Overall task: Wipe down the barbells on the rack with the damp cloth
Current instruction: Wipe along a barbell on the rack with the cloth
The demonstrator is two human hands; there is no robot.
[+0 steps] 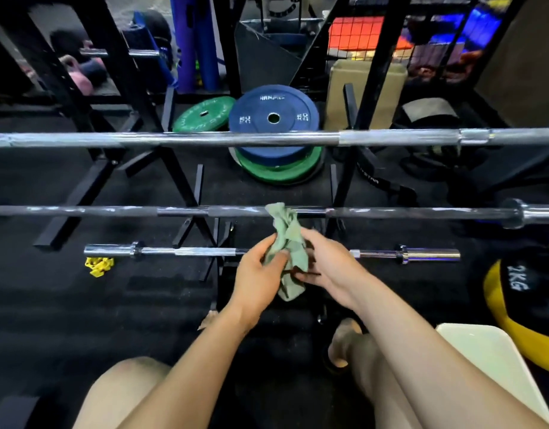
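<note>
Fingers (279, 258) of both hands around green cloth (290, 255), before barbells (205, 139).

Single head-worn wide-angle view, looking forward and down; close above both forearms, barbells (267, 139) crossing left to right just ahead; rack (186, 181) and floor beyond

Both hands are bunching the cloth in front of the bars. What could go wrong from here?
1. The green cloth is wadded between the left hand and right hand; a wad may wipe only a narrow strip of bar.
2. Its top corner lies by the middle bar and might snag there.
3. The short bar passes behind the hands, so its centre could be skipped.
</note>
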